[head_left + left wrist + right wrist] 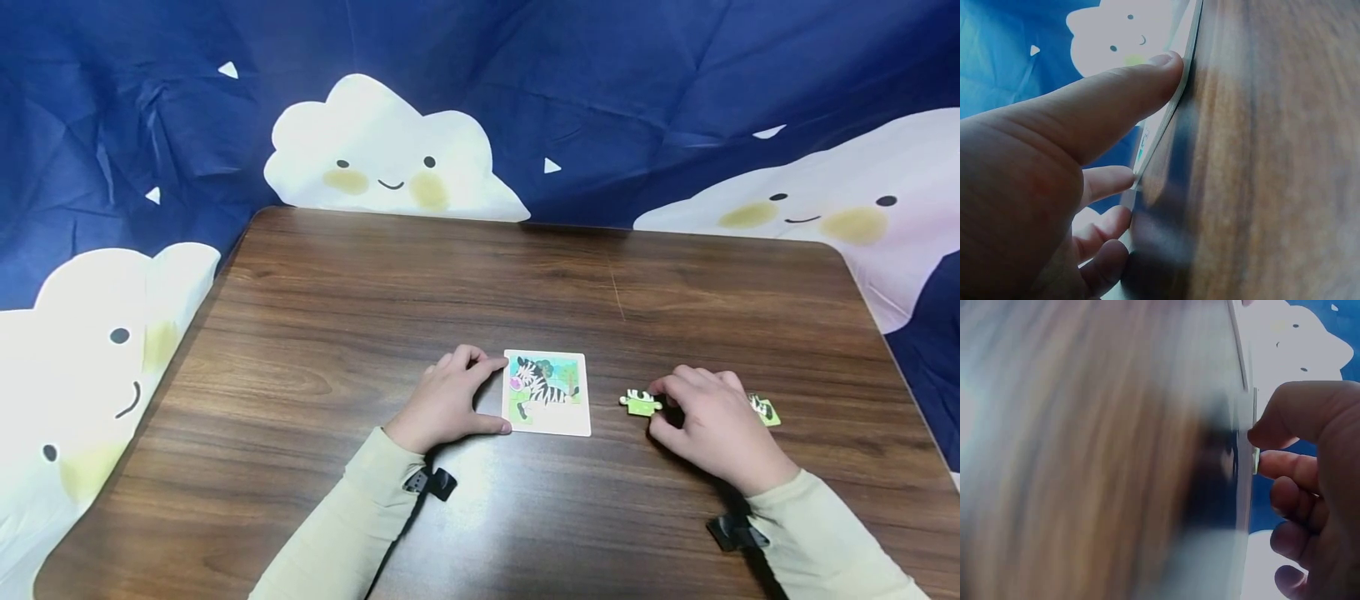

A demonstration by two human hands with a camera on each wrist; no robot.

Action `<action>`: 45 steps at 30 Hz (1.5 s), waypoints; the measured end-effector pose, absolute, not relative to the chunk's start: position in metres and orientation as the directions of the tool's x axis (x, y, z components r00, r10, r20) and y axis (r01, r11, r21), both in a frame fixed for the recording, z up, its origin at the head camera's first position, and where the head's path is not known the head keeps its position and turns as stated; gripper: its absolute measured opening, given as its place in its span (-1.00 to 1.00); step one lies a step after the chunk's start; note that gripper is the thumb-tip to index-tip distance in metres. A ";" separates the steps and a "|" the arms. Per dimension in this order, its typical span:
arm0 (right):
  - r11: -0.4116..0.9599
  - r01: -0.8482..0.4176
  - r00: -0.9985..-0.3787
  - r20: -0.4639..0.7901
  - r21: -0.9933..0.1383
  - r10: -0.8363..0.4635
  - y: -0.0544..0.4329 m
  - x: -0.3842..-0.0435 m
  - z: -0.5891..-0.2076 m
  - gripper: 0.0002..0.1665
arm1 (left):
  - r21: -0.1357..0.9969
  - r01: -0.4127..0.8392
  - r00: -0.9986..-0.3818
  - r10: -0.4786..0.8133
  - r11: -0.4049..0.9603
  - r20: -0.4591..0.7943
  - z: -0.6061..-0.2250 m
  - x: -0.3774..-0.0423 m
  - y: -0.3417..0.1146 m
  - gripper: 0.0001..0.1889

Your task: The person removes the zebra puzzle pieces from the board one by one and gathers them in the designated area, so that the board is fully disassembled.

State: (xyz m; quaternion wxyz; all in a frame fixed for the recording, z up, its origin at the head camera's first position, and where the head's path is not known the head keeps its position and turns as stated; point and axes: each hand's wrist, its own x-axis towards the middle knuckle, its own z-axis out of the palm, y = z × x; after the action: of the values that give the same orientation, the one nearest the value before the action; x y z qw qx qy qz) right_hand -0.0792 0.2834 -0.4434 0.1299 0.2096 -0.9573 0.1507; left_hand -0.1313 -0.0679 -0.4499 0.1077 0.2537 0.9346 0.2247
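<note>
A square white puzzle board with a zebra picture lies on the table, a pale blank area at its lower right. My left hand is on its left side, the thumb on the near corner and the index finger at the far corner. In the left wrist view the thumb rests on the board's edge. To the right, my right hand pinches the right end of a green, black and white puzzle piece between thumb and index finger. A second green puzzle piece lies beyond that hand, partly hidden by it.
The brown wooden table extends around both hands. Behind it and at its sides hangs a dark blue cloth printed with smiling white clouds. A black strap with a small device is on each wrist.
</note>
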 end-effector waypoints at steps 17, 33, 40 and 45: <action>0.830 -0.507 -0.855 0.261 -0.235 -0.448 0.216 -0.079 -0.444 -0.73 | 0.476 0.416 -0.846 0.522 0.775 -0.111 -0.454 -0.128 -0.069 -0.02; 0.831 -0.519 -0.849 0.229 -0.200 -0.476 0.177 -0.086 -0.444 -0.70 | 0.466 0.434 -0.849 0.523 0.771 -0.074 -0.455 -0.130 -0.069 -0.02; 0.814 -0.535 -0.838 0.263 -0.224 -0.478 0.175 -0.084 -0.443 -0.76 | 0.460 0.434 -0.846 0.525 0.775 -0.087 -0.455 -0.131 -0.069 -0.03; 0.795 -0.565 -0.819 0.274 -0.223 -0.505 0.171 -0.083 -0.442 -0.89 | 0.459 0.427 -0.848 0.521 0.779 -0.096 -0.455 -0.131 -0.068 -0.03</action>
State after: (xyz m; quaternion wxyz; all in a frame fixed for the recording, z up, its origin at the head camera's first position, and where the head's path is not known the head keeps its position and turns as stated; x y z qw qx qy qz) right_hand -0.0833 0.1705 -0.4420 0.1005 0.2839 -0.9419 0.1488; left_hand -0.1315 -0.0681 -0.4546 0.1094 0.2529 0.9368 0.2155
